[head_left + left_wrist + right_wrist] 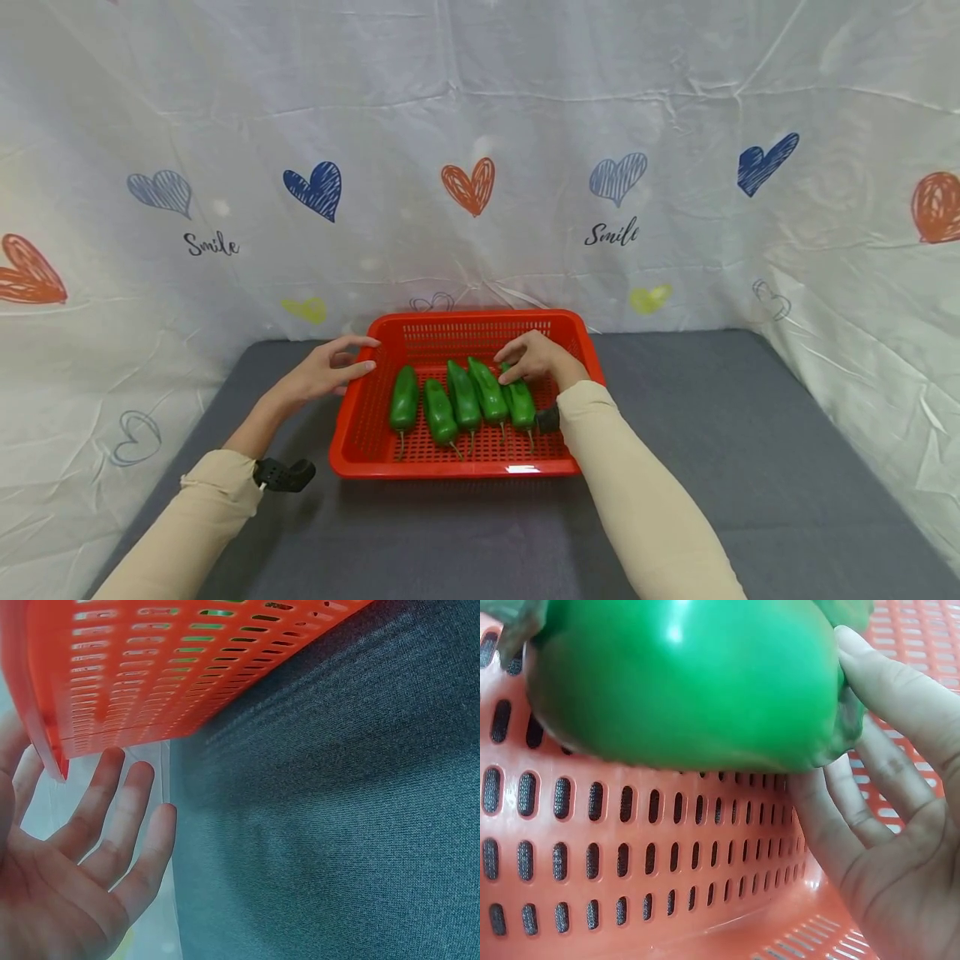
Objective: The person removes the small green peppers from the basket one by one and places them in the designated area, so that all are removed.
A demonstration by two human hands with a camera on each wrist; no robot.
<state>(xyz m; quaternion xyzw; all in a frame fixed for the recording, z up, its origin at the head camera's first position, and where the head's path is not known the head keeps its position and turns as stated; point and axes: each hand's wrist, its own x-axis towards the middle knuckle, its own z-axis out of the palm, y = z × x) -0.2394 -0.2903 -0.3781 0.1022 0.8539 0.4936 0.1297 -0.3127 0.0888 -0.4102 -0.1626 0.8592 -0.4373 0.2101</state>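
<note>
A red plastic basket (461, 469) holds several long green peppers (465, 396) lying side by side with their stems toward me. My right hand (536, 358) is inside the basket at the rightmost green pepper (519, 400). In the right wrist view, its thumb and fingers pinch the tip end of that pepper (690, 682), and the ends of some fingers are hidden behind it. My left hand (330, 367) is at the basket's left rim, fingers loose and spread. The left wrist view shows several fingers (124, 817) outside the slotted wall, apart from it.
Under the basket is a table with a dark grey cloth (712, 433). A white curtain (525, 75) printed with hearts and the word "Smile" hangs behind it and at both sides. A black wrist camera (283, 475) sits on the left forearm.
</note>
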